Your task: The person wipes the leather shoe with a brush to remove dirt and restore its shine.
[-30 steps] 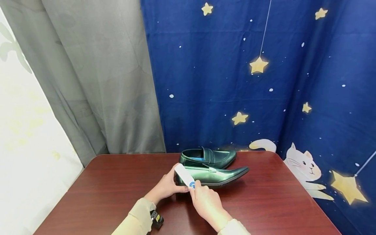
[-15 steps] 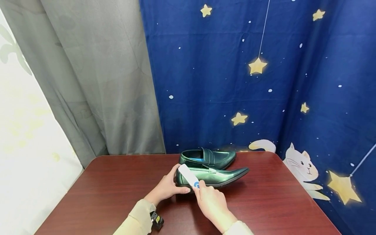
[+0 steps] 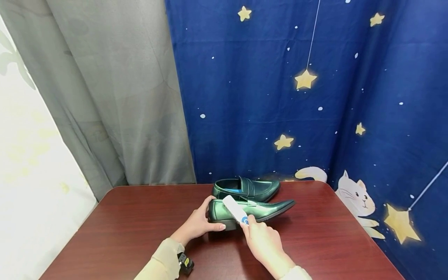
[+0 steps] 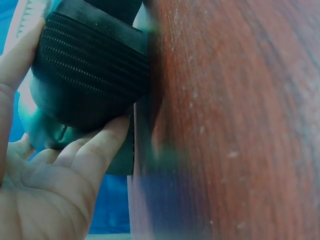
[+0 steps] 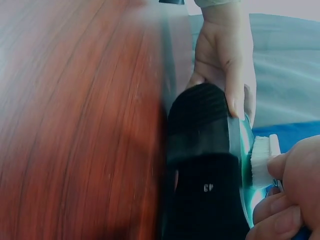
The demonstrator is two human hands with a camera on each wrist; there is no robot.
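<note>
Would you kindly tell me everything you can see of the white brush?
The brush is white, apparently plastic, with a flat, narrow back, a blue mark near the handle and dense white bristles. The right hand grips its handle, mostly hidden. It slants, tip pointing forward and left, its bristles against the side of the nearer green shoe.

**Metallic green set against starry blue**

The near loafer (image 3: pixel 262 210) is finished in shiny metallic green, and its black sole (image 5: pixel 205 212) is stamped with pale numerals. The far loafer (image 3: pixel 262 189) is coloured a darker green and lined in bright blue. The brush (image 3: pixel 233 207) is coloured white (a blue logo (image 3: pixel 244 220) is printed on it). The tabletop (image 3: pixel 140 225) is streaked with reddish-brown wood grain. The navy curtain (image 3: pixel 241 97) is patterned with yellow stars (image 3: pixel 305 80), white specks and a white cat (image 3: pixel 357 198).
</note>
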